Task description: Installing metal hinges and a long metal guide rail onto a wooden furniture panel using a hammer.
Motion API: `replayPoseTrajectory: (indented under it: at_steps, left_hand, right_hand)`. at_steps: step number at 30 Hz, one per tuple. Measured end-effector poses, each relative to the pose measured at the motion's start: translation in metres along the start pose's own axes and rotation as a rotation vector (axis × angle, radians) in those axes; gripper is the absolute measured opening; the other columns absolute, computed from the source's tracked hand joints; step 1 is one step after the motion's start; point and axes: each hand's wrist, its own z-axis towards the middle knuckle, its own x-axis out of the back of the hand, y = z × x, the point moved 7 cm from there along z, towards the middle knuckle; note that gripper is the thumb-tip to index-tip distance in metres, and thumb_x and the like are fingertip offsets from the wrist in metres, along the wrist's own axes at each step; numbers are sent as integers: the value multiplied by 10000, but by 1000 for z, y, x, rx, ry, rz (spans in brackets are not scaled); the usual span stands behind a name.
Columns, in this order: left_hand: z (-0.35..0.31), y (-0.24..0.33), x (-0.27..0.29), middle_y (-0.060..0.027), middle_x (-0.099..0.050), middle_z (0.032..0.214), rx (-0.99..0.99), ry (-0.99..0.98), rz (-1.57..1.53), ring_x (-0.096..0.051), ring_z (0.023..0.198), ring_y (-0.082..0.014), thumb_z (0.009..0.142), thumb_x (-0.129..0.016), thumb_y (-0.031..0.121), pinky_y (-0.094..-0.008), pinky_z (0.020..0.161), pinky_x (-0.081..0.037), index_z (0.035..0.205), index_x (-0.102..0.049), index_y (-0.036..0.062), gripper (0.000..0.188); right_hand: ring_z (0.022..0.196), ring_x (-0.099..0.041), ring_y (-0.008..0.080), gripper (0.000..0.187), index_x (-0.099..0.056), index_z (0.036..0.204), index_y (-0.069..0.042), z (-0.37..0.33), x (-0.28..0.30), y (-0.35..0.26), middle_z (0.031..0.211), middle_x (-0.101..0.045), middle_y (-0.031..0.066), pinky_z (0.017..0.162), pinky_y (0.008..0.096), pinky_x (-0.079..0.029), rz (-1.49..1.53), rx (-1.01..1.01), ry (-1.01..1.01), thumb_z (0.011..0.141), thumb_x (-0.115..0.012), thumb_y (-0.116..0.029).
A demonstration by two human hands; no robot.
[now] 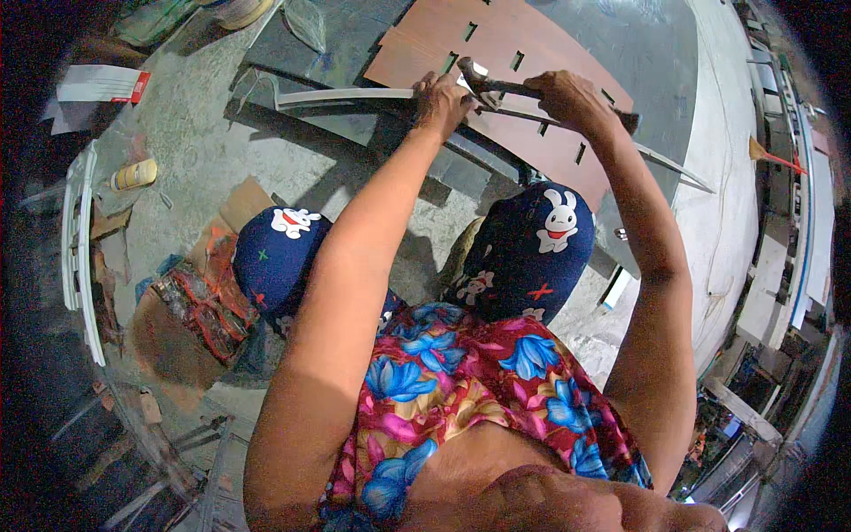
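Note:
In my right hand [565, 96] is a hammer [472, 74], my fingers wrapped round its dark handle. The hammer's head points left, close beside my left hand [441, 102]. My left fingers are closed on a long, thin, pale strip [346, 96], which runs left to right and passes under the hammer. A small white patch shows by the left fingertips; I cannot make out what it is. Below both hands lies a reddish-brown board [550, 40] with several rectangular slots cut in it. It rests on a dark, low work surface [660, 62].
On the concrete floor at left lie a yellow cylindrical container [134, 175] and a white card with a red end [102, 84]. A dark, red-streaked bundle [206, 306] sits by my left knee. Long bars and scraps [776, 266] line the right side, near a broom [761, 152].

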Motion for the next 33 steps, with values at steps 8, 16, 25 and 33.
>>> replayPoseTrajectory:
  at_steps: [8, 16, 25, 33]
  left_hand:
    - [-4, 1, 2, -78, -566, 865, 2, 29, -101, -519, 927, -300, 641, -733, 267, -482, 798, -378, 740, -692, 179, 138]
    - [-4, 12, 9, -68, -554, 935, -53, 12, -45, -497, 967, -283, 668, -708, 315, -475, 806, -372, 786, -683, 167, 191]
    - [-6, 34, 23, -81, -536, 1002, -92, 99, -44, -467, 1009, -286, 637, -735, 297, -464, 845, -356, 979, -625, 136, 394]
    - [2, 53, 30, -16, -586, 833, -141, 231, -198, -526, 883, -229, 657, -718, 228, -406, 761, -356, 903, -611, 174, 273]
  right_hand:
    - [649, -633, 263, 283, -653, 953, -114, 16, 30, -21, 741, -646, 106, 552, 360, -510, -206, 425, 188, 689, -589, -35]
    - [482, -511, 94, 211, -630, 1015, -91, -21, 5, 45, 634, -584, 2, 428, 252, -432, 446, -123, -265, 833, -524, -85]
    - [540, -520, 79, 278, -585, 1125, -53, -73, -38, 67, 713, -609, 31, 449, 212, -415, 861, -342, -116, 874, -529, -160]
    - [565, -467, 59, 312, -583, 1087, -46, -91, -60, 49, 709, -569, 3, 489, 196, -361, 1257, -403, 24, 839, -589, -235]
